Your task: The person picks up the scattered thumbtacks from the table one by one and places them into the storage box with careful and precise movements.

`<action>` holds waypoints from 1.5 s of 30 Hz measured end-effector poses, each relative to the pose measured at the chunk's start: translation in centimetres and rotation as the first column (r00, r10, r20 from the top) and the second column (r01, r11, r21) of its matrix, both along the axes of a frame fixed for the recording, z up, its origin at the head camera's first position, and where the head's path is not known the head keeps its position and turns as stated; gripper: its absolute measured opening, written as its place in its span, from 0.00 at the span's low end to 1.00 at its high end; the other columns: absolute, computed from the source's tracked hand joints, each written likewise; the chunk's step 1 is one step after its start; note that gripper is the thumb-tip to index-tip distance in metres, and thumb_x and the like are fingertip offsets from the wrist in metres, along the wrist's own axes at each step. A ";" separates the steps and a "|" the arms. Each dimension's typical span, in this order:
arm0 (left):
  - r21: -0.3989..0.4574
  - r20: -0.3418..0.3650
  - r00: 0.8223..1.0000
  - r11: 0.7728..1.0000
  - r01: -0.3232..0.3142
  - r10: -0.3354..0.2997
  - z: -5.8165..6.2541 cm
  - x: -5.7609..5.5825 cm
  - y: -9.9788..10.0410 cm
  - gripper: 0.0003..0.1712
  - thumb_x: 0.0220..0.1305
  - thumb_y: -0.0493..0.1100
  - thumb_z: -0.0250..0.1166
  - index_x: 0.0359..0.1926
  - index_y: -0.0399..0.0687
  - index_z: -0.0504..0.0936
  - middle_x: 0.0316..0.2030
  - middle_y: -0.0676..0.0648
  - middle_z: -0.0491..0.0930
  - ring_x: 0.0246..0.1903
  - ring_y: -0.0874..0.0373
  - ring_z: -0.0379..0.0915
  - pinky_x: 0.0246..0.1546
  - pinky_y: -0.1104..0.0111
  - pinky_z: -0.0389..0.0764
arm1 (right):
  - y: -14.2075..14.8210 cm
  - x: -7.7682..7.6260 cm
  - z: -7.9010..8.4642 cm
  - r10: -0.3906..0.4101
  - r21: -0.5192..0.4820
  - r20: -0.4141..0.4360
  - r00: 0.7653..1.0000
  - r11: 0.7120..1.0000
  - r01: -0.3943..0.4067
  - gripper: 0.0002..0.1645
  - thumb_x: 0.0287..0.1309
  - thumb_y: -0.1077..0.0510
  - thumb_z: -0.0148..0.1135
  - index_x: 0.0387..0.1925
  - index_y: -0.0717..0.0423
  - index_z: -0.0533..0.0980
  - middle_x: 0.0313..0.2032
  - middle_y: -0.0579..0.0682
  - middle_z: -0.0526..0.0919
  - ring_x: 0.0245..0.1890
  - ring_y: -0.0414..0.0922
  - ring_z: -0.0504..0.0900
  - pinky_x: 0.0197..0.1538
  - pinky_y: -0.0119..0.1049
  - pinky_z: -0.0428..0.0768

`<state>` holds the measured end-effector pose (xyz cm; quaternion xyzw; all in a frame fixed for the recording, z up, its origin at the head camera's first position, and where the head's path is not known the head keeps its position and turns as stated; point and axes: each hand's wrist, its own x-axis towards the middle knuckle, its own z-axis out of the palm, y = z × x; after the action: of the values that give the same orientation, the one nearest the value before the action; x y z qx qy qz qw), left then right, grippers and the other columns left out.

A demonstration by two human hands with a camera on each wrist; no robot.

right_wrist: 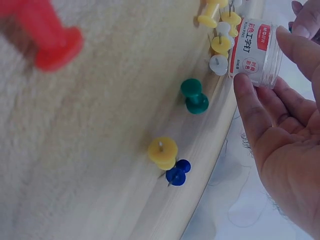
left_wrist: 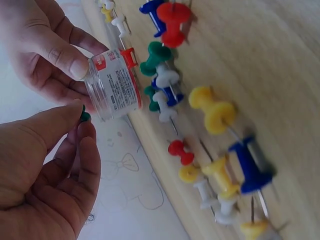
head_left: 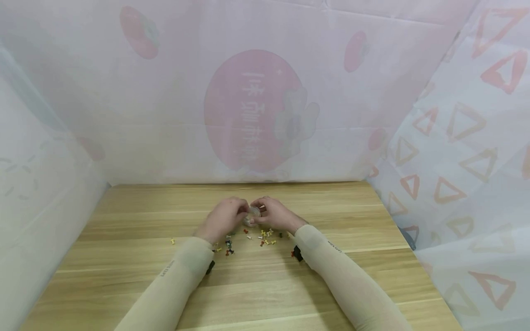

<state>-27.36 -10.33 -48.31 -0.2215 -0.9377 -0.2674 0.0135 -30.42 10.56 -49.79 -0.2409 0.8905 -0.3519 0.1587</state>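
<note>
A small clear plastic jar (head_left: 252,217) with a printed white and red label stands on the table, its mouth uncovered in the left wrist view. My right hand (head_left: 278,216) grips the jar from the side, thumb and fingers around its wall. Beside the jar's mouth, my left hand (head_left: 223,218) pinches a green push pin (left_wrist: 85,116) between thumb and fingertips. Only part of that pin shows; the fingers cover the rest. Loose push pins in red, yellow, white, blue and green lie near the jar, among them a blue pin (left_wrist: 250,165) and another green pin (right_wrist: 194,96).
The wooden table (head_left: 256,294) carries the scattered pins, sharp points exposed. One yellow pin (head_left: 173,241) lies apart at the left. A printed cloth (head_left: 165,115) hangs behind the table, and another patterned cloth (head_left: 451,161) borders its right side.
</note>
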 end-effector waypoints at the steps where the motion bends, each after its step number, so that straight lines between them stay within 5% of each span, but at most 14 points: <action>1: 0.003 -0.006 1.000 1.000 0.000 0.000 -0.1 -0.1 0.1 0.07 0.67 0.39 0.70 0.45 0.47 0.87 0.40 0.51 0.84 0.42 0.56 0.78 0.49 0.60 0.82 | 0.0 0.0 0.0 -0.001 0.001 -0.003 1.000 1.000 0.001 0.34 0.65 0.49 0.71 0.68 0.53 0.73 0.63 0.48 0.75 0.62 0.46 0.78 0.58 0.35 0.81; 18: -0.020 -0.056 0.998 1.000 -0.021 0.019 -0.2 0.0 -2.0 0.07 0.66 0.38 0.71 0.45 0.46 0.86 0.42 0.48 0.84 0.44 0.53 0.79 0.50 0.56 0.83 | 0.0 -0.3 -0.3 0.003 -0.018 -0.001 1.000 1.000 -0.003 0.34 0.65 0.51 0.71 0.69 0.56 0.72 0.62 0.50 0.76 0.61 0.47 0.79 0.56 0.34 0.82; 30: -0.083 -0.009 1.000 0.996 -0.017 0.017 -0.2 0.1 -4.8 0.07 0.67 0.39 0.69 0.45 0.43 0.86 0.40 0.48 0.84 0.41 0.54 0.79 0.46 0.56 0.84 | 0.3 -0.2 -0.2 -0.009 -0.010 0.003 1.000 1.000 0.009 0.34 0.64 0.50 0.71 0.68 0.54 0.73 0.61 0.48 0.76 0.61 0.47 0.79 0.57 0.35 0.81; 45: -0.208 0.020 0.996 0.974 0.086 -0.084 -0.4 1.1 -7.0 0.04 0.66 0.33 0.66 0.41 0.43 0.86 0.34 0.50 0.82 0.34 0.59 0.77 0.40 0.64 0.85 | 0.2 -0.1 0.0 -0.009 -0.002 0.012 1.000 1.000 0.009 0.34 0.65 0.51 0.70 0.69 0.55 0.72 0.62 0.49 0.76 0.61 0.46 0.78 0.56 0.34 0.81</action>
<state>-26.31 -17.31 -48.72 -0.2601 -0.9503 -0.1690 -0.0263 -30.54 10.76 -49.81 -0.2349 0.8902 -0.3551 0.1621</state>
